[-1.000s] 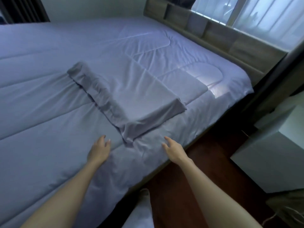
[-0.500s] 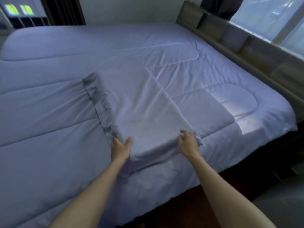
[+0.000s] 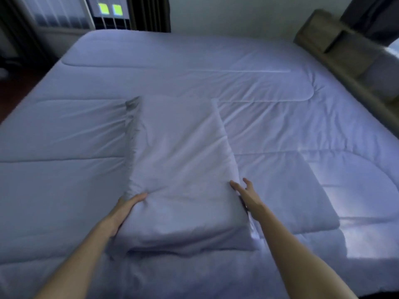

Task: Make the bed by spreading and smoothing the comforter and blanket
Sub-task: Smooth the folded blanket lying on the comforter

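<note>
Folded blanket (image 3: 183, 169) lies on the comforter (image 3: 269, 87) near the bed's near edge, long axis running away from you. Your left hand (image 3: 126, 207) clamps its near-left corner, thumb on top; your right hand (image 3: 246, 194) rests against its right edge, fingers spread, gripping nothing.

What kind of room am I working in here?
Most likely a bedroom: a wide bed under a spread comforter, a wooden headboard along its right side, and a folded blanket between both hands.

A wooden headboard shelf (image 3: 336, 48) runs at two o'clock; a window (image 3: 110, 11) with dark curtains (image 3: 149, 14) stands at eleven.
</note>
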Demonstrator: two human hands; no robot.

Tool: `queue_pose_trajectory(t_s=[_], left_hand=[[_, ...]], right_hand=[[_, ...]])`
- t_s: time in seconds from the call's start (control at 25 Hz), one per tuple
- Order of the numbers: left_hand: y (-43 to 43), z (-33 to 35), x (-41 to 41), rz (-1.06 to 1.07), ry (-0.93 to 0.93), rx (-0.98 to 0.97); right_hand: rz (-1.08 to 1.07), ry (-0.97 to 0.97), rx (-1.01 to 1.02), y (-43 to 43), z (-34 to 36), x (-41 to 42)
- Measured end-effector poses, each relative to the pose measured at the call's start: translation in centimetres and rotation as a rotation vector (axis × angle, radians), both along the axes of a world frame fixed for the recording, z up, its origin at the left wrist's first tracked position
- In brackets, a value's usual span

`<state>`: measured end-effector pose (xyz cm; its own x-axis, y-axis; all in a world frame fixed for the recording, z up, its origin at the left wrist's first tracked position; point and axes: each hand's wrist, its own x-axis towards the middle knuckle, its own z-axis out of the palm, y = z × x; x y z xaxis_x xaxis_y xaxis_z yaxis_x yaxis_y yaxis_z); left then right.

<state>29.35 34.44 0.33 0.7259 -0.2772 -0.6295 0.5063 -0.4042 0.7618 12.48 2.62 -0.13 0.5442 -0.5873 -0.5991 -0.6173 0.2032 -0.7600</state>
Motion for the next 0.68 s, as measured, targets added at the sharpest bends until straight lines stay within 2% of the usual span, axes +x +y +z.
queue_pose_trajectory(t_s=[0.12, 0.2, 0.36, 0.44, 0.6, 0.64, 0.68], left_hand=[[-2.2, 0.7, -1.5, 0.095, -0.057, 0.093], [-4.1, 0.9, -3.4, 0.181, -0.117, 0.108], [-8.5, 1.8, -7.6, 0.216, -0.09, -0.142], [-9.3, 0.7, -10.0, 0.206, -0.073, -0.173], [-6.9, -1.2, -11.9, 0.04, -0.008, -0.076], [-6.7, -1.2, -12.0, 0.035, 0.024, -0.032], [-7.1, -0.8, -12.3, 0.049, -0.022, 0.089]], right_hand=[[0.084, -0.131, 0.194, -2.3, -0.3, 1.6], [0.156, -0.167, 0.222, -4.7, 0.6, 2.0], [0.194, -0.23, 0.142, -10.9, 3.8, 0.8], [0.23, -0.203, 0.12, -12.3, 3.9, -1.7], [0.276, -0.054, 0.201, -10.5, 0.0, -8.7], [0.265, -0.044, 0.208, -9.9, -0.5, -9.6], [0.243, -0.05, 0.191, -9.5, -0.7, -10.0]])
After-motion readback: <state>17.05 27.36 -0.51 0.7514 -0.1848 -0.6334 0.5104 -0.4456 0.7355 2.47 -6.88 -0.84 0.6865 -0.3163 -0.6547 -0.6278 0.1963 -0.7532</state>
